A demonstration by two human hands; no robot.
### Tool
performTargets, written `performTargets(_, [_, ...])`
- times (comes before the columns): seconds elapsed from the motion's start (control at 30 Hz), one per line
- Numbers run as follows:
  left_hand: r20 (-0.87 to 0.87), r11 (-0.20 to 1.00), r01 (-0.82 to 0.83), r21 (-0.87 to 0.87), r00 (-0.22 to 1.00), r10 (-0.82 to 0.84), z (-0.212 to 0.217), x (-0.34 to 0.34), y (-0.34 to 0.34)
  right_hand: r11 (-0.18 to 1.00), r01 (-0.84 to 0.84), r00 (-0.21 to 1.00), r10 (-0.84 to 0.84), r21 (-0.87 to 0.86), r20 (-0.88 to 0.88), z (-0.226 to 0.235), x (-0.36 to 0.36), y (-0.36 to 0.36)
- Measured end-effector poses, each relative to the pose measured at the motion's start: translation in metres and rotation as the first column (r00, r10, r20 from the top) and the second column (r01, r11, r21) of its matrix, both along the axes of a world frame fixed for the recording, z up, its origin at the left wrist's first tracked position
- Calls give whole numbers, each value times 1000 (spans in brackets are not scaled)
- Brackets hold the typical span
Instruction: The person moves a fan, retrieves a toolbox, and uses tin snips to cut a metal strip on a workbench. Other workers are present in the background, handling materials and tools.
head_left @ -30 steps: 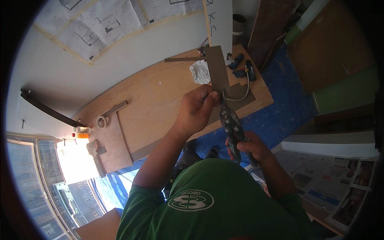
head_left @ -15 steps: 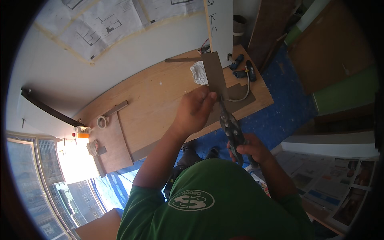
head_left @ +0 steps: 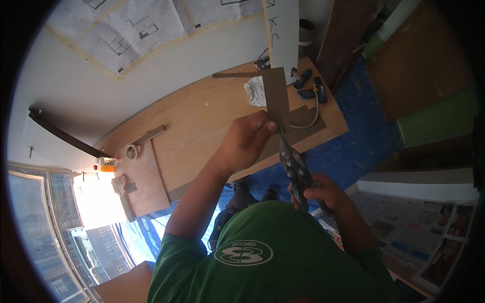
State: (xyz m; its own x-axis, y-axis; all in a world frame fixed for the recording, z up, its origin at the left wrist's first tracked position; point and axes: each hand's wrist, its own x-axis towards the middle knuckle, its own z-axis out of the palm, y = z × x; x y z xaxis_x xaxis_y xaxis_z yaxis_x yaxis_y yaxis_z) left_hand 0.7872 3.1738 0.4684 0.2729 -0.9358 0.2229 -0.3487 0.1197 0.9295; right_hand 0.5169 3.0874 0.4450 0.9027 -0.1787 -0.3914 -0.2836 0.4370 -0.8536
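My left hand point(head_left: 247, 141) is closed on the lower end of a flat grey-brown strip point(head_left: 276, 96), pinching it between thumb and fingers. The strip stands up in front of me, over the wooden worktop point(head_left: 197, 121). In my right hand point(head_left: 326, 193) is a pair of dark metal snips point(head_left: 294, 166), the fingers wrapped round its handles. The blades of the snips meet the lower edge of the strip, close to my left thumb. How far the blades are apart is too small to tell.
On the worktop lie a white crumpled cloth point(head_left: 255, 92), dark power tools point(head_left: 319, 91), a grey-brown sheet point(head_left: 308, 126), and a tape roll point(head_left: 132, 152). A bottle with orange liquid point(head_left: 106, 164) stands at the left. Blue sheeting point(head_left: 364, 121) covers the floor.
The view has shifted slightly, so everything sits a little further right or lower. Both hands keep their hold on the strip and the snips, with little other movement.
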Motion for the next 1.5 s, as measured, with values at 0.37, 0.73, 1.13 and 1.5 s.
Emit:
performTargets(0.37, [-18, 999, -36, -12, 999, 36, -2, 0, 4, 1000, 2, 1000, -2, 30, 16, -2, 1, 5])
performTargets(0.73, [-128, 998, -11, 59, 992, 18, -2, 0, 6, 999, 49, 998, -49, 0, -36, 6, 0, 8])
performTargets(1.13, [-149, 1000, -13, 25, 989, 16, 1, -1, 4, 996, 75, 996, -76, -39, -39, 3, 1, 11])
performTargets(1.5, [-260, 997, 4, 77, 965, 16, 5, -8, 5, 996, 39, 997, -33, -84, 68, -9, -1, 5])
